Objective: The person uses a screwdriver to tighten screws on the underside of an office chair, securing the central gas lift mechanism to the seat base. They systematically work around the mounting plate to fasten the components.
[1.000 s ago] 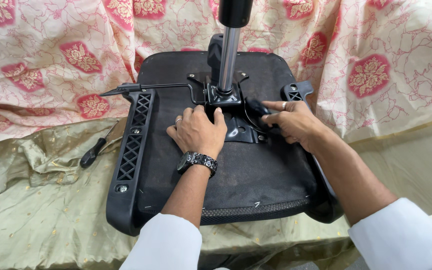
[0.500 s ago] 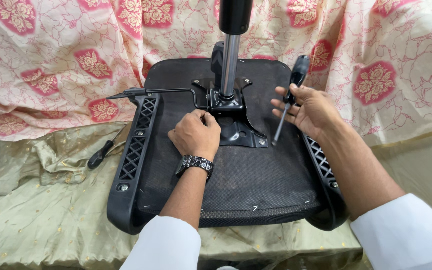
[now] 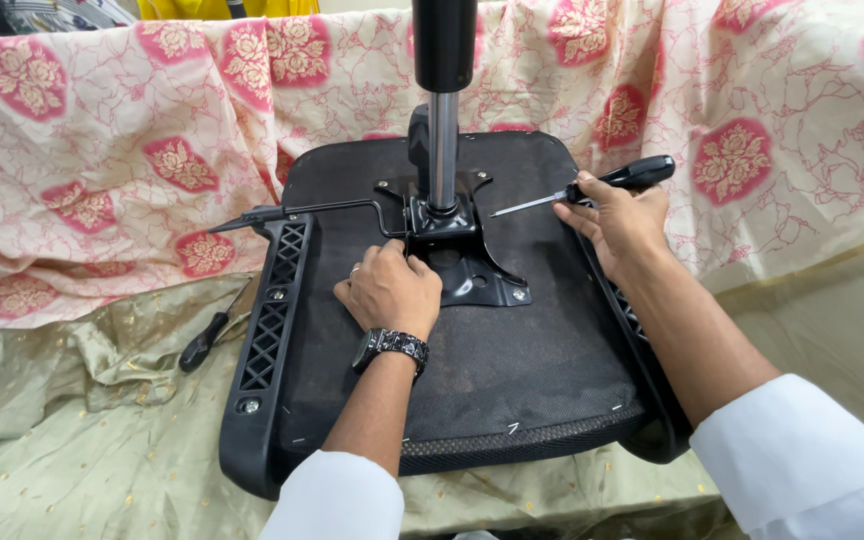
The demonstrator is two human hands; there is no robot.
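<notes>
Head view showed the upturned chair seat (image 3: 512, 380) lying bottom-up on the surface, which was draped in olive cloth (image 3: 72, 440), with a pink flowered cloth (image 3: 132, 150) hung behind it. My left hand (image 3: 390, 290) rested fist-like on the black metal plate (image 3: 477, 275) bolted to the middle of the seat, knuckles just below the gas post (image 3: 442, 130) that stood upright out of the plate. Its grip was curled narrow; whether it pinched some small part under the fingers I could not tell, since the knuckles hid it. A dark watch (image 3: 392, 347) sat on that wrist.

My right hand (image 3: 617, 225) hovered over the seat's right edge with its grip closed around a screwdriver (image 3: 592, 190). The black handle stuck out up and to the right past my thumb, and the thin shaft pointed left toward the post, its tip in the air and apart from the plate.

A bent lever (image 3: 302, 213) ran from the plate out to the left, ending over the left armrest bracket (image 3: 270, 330), a black latticed piece along the seat's left side. A second, black-handled tool (image 3: 202, 342) lay on the olive cloth just left of that bracket, well apart from both hands.
</notes>
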